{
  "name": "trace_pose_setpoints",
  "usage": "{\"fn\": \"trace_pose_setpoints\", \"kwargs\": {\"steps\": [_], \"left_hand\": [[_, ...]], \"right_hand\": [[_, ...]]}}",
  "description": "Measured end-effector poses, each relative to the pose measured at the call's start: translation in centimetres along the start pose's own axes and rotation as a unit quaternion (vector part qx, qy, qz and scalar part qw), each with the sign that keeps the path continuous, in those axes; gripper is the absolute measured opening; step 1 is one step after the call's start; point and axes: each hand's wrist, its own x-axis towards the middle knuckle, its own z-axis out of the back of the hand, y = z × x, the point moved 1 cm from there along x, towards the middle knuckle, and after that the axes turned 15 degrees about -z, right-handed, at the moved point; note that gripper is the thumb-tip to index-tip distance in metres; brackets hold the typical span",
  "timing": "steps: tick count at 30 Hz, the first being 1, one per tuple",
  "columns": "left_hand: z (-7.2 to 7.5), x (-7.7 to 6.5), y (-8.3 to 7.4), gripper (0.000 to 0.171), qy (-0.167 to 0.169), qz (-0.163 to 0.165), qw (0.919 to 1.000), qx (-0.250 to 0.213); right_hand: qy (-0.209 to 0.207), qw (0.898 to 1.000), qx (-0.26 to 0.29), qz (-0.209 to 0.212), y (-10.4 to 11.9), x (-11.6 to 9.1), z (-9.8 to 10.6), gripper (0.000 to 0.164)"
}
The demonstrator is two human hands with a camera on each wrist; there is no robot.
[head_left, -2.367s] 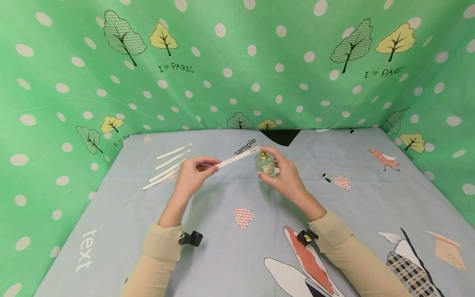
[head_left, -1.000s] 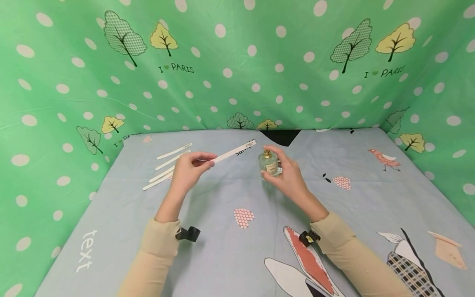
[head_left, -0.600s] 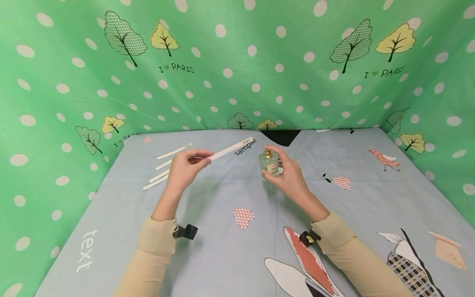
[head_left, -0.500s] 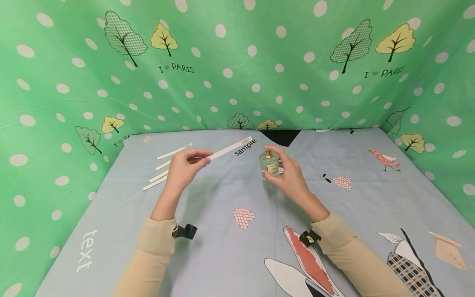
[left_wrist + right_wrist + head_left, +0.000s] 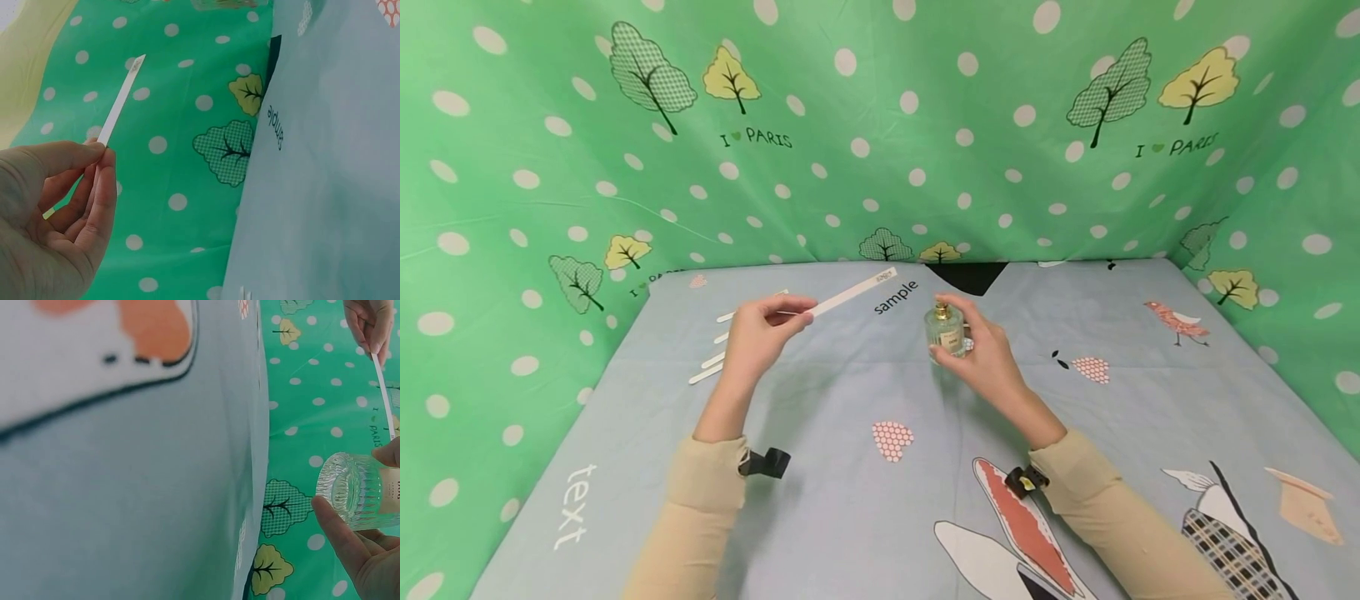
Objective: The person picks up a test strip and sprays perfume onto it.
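Note:
My left hand [image 5: 760,337] pinches one end of a white perfume test strip [image 5: 857,292] between thumb and fingers. The strip slants up to the right above the table, its printed end farthest from the hand; the left wrist view shows the same strip [image 5: 122,103]. In my right hand [image 5: 988,358] is a clear glass perfume bottle [image 5: 945,329] with a gold neck and a pale label. The index finger lies at the top of the bottle and the thumb at its lower front. A ribbed glass base of the bottle [image 5: 350,490] shows in the right wrist view. Strip and bottle are apart.
Several more white strips [image 5: 707,375] lie side by side on the table at the left, partly hidden behind my left hand. A grey-blue printed cloth [image 5: 850,500] covers the table. Green dotted curtains [image 5: 820,108] stand at the back and sides.
The strip was at the top of the bottle at first. My left hand has since drawn it away to the left. The right hand moved slightly right with the bottle, then stayed still.

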Motion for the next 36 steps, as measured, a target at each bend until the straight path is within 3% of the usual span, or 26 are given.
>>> {"fn": "trace_pose_setpoints", "kwargs": {"steps": [18,36], "left_hand": [[1.8,0.3,0.5,0.024,-0.021,0.005,0.9996,0.02],[3.0,0.5,2.7,0.023,-0.05,0.015,0.9983,0.025]], "right_hand": [[-0.003,1.0,0.0,0.003,-0.1,0.0,0.0,0.075],[-0.001,1.0,0.006,0.004,-0.2,0.0,-0.1,0.074]]}}
